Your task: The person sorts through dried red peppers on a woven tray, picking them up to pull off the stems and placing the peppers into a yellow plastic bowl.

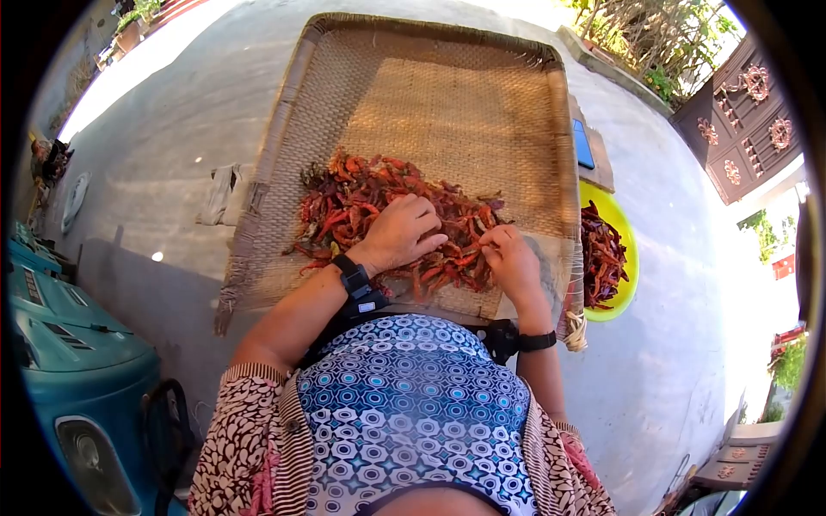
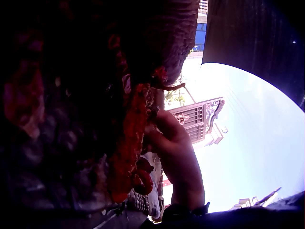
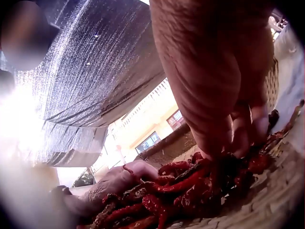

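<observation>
A heap of dried red chili peppers [image 1: 344,202] lies on a woven tray [image 1: 482,95], toward the person's side. My left hand [image 1: 400,232] rests over the middle of the heap with bent fingers; its fingertips are hidden, so I cannot tell whether it grips one. At the heap's right edge, my right hand [image 1: 514,262] pinches a chili pepper between thumb and fingers. The right wrist view has the right hand [image 3: 209,81] reaching down into glossy chili peppers [image 3: 186,183], with the left hand [image 3: 119,183] beyond. Much of the left wrist view is dark, with a chili pepper [image 2: 131,138] up close.
A yellow basin [image 1: 628,258] of darker chili peppers stands right of the tray. Behind it, a phone with a blue screen [image 1: 582,144] lies on cardboard [image 1: 600,168]. A teal vehicle [image 1: 77,353] is at the left. A grey rag [image 1: 222,193] lies on the concrete floor [image 1: 155,224].
</observation>
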Demonstrator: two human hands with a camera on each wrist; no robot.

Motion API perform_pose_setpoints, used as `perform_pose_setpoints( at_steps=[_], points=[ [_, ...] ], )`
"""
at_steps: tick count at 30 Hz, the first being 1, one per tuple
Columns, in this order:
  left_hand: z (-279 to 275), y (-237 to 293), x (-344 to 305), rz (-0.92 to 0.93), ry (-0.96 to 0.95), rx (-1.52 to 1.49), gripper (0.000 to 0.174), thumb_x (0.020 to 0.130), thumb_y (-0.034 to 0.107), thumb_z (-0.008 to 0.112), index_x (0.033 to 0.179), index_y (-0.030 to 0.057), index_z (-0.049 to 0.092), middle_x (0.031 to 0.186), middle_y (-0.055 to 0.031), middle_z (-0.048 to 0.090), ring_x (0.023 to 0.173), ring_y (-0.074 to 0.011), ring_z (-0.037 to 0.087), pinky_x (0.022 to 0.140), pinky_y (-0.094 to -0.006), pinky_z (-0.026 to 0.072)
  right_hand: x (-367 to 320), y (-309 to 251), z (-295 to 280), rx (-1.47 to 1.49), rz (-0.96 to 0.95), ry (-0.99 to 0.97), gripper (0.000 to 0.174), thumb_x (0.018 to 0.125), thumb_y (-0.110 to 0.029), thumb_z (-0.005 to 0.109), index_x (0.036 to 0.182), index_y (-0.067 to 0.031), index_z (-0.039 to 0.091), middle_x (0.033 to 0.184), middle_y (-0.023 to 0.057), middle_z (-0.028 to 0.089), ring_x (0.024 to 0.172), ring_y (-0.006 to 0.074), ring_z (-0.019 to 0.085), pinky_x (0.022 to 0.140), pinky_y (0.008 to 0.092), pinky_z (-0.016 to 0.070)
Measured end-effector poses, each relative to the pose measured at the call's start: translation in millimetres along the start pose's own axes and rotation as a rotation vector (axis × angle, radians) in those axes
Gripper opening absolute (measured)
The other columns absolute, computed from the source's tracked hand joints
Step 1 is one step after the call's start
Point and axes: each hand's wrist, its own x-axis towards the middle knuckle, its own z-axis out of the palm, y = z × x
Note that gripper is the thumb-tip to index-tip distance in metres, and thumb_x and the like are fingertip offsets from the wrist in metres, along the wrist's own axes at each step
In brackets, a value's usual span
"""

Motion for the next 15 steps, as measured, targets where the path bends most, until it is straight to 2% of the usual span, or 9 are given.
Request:
perform_pose_setpoints(
  at_steps=[5,9,12,15],
  points=[
    [1,-2,-1,-0.007,-0.013,0.004,0.025,0.088,0.030,0.068,0.091,0.0058,0.063,0.094,-0.0078,0.056,0.091,-0.0270,0.053,0.085,-0.0399,0.0431,0,12,-9,0.063,0.012,-0.027,0.013,0.086,-0.014,0.065,0.099,-0.0130,0.066,0.105,0.0065,0.061,0.086,0.0286,0.063,0.073,0.0386,0.0497],
    [2,-1,0,-0.014,-0.020,0.000,0.025,0.088,0.030,0.068,0.091,0.0057,0.064,0.095,-0.0080,0.056,0.091,-0.0271,0.053,0.086,-0.0402,0.0435,-4,-8,-8,0.071,0.004,-0.055,0.014,0.086,-0.013,0.066,0.100,-0.0139,0.067,0.105,0.0061,0.061,0.085,0.0277,0.064,0.073,0.0375,0.0497],
    [1,-1,-1,-0.017,-0.021,0.004,0.026,0.088,0.031,0.067,0.092,0.0056,0.064,0.095,-0.0080,0.057,0.092,-0.0274,0.053,0.086,-0.0405,0.0439,1,-1,0,-0.049,-0.095,-0.045,0.015,0.088,-0.013,0.065,0.103,-0.0147,0.068,0.104,0.0062,0.061,0.085,0.0273,0.064,0.073,0.0380,0.0497],
    [2,-2,-1,-0.011,-0.010,-0.003,0.027,0.089,0.032,0.067,0.093,0.0058,0.064,0.096,-0.0081,0.057,0.093,-0.0280,0.054,0.086,-0.0409,0.0442,3,10,2,0.162,-0.025,-0.020,0.015,0.089,-0.014,0.064,0.103,-0.0142,0.067,0.104,0.0062,0.061,0.087,0.0277,0.064,0.073,0.0376,0.0496]
  ],
)
